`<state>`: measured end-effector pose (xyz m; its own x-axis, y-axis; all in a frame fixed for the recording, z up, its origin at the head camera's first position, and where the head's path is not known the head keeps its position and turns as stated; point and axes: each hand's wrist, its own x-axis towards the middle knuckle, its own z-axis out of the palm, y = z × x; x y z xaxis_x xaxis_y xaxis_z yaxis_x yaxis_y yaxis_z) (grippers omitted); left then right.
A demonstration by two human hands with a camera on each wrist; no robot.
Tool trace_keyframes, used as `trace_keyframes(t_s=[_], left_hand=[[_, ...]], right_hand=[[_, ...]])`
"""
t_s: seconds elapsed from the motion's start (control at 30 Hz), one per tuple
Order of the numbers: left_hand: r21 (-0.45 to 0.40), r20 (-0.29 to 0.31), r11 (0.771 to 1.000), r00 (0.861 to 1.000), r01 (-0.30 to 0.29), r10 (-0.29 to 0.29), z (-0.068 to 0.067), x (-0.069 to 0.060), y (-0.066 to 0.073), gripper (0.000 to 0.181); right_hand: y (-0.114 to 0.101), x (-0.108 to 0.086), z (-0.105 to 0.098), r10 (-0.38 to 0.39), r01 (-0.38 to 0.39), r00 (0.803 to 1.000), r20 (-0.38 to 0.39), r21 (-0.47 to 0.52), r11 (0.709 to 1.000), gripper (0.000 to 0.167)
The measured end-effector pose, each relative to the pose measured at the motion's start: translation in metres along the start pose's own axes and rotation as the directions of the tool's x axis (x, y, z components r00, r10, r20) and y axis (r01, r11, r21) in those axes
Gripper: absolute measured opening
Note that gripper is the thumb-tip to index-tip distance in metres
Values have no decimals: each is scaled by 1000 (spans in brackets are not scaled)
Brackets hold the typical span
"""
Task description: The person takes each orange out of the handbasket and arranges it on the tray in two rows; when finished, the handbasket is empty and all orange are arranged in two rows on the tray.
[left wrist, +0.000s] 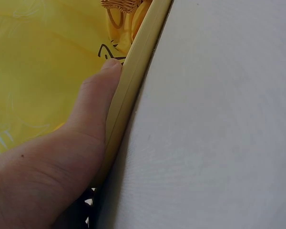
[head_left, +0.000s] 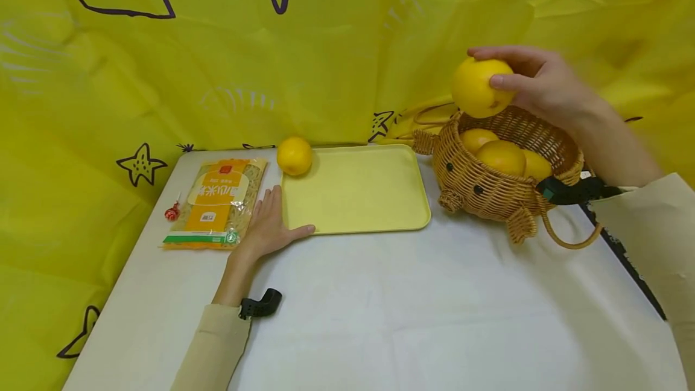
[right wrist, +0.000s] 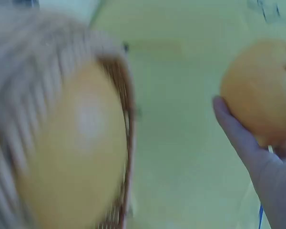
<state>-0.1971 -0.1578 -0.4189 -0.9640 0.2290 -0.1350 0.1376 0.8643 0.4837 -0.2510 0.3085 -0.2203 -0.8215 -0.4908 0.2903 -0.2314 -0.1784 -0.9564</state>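
Held fruit (head_left: 480,89) is hanging in the air above the far-left rim of the basket (head_left: 461,180).

Nearest: white table (head_left: 353,318) is filling the foreground. Left hand (head_left: 268,222) is resting along the left end of the yellow tray (head_left: 353,192), fingers lying straight, thumb stretching along the near edge, clamping nothing; likely bracing the tray against sliding. Food packet (head_left: 214,204) and red lollipop (head_left: 172,213) are lying to its left, presumably sitting out of the way.

To the right, the basket is standing beside the tray, three fruits (head_left: 501,158) showing inside. Above it the right hand (head_left: 545,83), well apart from the left, is gripping the held fruit, thumb and fingers opposing; a smooth ball is probably needing that.

Farther: loose fruit (head_left: 294,156) is sitting at the tray's far-left corner; yellow cloth (head_left: 326,65) is hanging behind.

Orientation: held fruit is looking nearly round, no long axis showing. In the right wrist view its green stem mark is facing the right edge.
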Motion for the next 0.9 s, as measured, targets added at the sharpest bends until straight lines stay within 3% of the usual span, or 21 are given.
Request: trace_keyframes(t_s=[0.13, 0.3, 0.63, 0.77, 0.9], left_hand=[[2, -4, 1000, 1000, 0, 0, -1, 0, 0, 123], [-1, -6, 1000, 1000, 0, 0, -1, 0, 0, 123], [1, -7, 1000, 1000, 2, -2, -1, -1, 2, 123], [-5, -6, 1000, 1000, -4, 4, 0, 3, 6, 123], [5, -3, 1000, 1000, 0, 0, -1, 5, 7, 124]], right_hand=[[10, 7, 32, -69, 71, 997, -24, 83, 994, 39], [25, 13, 62, -62, 66, 996, -64, 54, 996, 37], [46, 34, 105, -56, 56, 997, -56, -9, 998, 46], [60, 42, 119, -53, 47, 996, -69, -89, 995, 51], [83, 46, 136, 37, -66, 993, -111, -265, 962, 63]])
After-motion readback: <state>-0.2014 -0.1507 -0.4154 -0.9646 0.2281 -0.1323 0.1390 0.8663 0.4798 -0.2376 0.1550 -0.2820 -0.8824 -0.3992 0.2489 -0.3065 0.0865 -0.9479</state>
